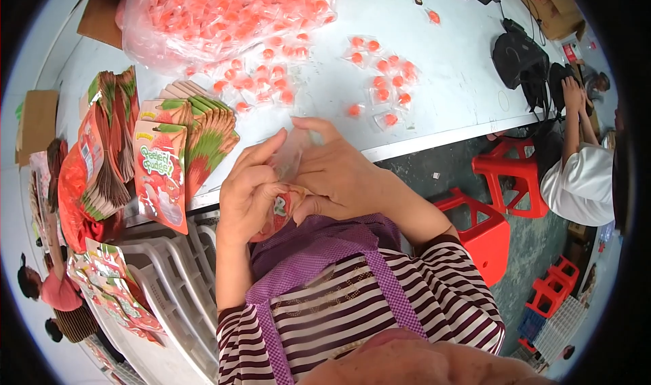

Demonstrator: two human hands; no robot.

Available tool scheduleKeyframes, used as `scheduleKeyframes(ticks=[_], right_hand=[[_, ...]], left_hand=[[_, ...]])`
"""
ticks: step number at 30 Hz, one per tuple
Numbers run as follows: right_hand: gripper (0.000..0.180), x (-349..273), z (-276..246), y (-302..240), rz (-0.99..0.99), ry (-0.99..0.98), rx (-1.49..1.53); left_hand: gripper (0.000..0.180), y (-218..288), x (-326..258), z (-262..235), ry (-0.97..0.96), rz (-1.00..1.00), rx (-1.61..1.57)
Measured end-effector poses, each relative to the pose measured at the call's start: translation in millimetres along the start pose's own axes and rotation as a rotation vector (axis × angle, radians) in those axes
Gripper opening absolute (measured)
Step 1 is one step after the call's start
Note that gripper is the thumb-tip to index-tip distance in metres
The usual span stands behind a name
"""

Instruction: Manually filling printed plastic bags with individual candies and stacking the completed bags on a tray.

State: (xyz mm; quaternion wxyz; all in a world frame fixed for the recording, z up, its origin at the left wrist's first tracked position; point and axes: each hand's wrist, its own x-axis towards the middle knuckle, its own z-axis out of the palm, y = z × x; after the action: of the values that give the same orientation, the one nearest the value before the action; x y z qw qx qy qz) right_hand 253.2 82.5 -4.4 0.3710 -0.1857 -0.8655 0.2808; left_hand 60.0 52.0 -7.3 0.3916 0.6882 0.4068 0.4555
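Observation:
In front of my apron, both hands work on a small red printed pouch [279,207]. My left hand [245,194] is closed round its left side, fingers curled over the top. From the right, my right hand [349,175] pinches the pouch's edge with the thumb, its index finger raised. Between the hands stands a piece of clear, whitish plastic [290,156]; whether it holds a sweet is hidden. Just left of my left hand lies a fanned stack of matching red and green pouches [161,175]. Beyond the hands are loose red sweets in clear wrappers [264,80].
A big clear bag of wrapped red sweets [224,18] sits at the table's far left. More pouches stand in a red bag [78,188]. Pale plastic crates [169,270] are below left, red stools [485,242] at right. A black bag [519,56] lies near another person's arms [573,113].

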Motion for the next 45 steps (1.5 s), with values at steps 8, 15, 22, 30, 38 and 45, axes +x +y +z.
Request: scheduleKeyframes(ticks=[8,15,22,30,38,45], right_hand=[[0.043,-1.6,-7.3,-2.7,-0.058,0.063,0.117],[0.062,-36.5,-19.9,25.1,0.112,0.614,-0.262],[0.064,-64.4,-66.1,99.8,0.725,0.047,-0.908],[0.026,-65.3,-61.7,112.9,0.657,0.160,-0.953],[0.015,-71.7,-65.4,117.6,0.519,0.346,-0.926],[0.012,-55.3,-73.7,89.9,0.665,0.632,-0.519]], left_hand=[[0.021,11.8,4.8,-1.6,-0.128,0.142,0.100],[0.019,19.8,8.3,-3.9,-0.049,0.160,0.296],[0.019,19.8,14.5,-3.3,-0.072,0.202,0.361],[0.018,24.4,22.6,3.1,-0.019,0.283,0.620],[0.014,-4.8,25.3,34.9,-0.062,0.267,0.536],[0.011,-7.1,32.6,38.5,-0.122,0.229,0.542]])
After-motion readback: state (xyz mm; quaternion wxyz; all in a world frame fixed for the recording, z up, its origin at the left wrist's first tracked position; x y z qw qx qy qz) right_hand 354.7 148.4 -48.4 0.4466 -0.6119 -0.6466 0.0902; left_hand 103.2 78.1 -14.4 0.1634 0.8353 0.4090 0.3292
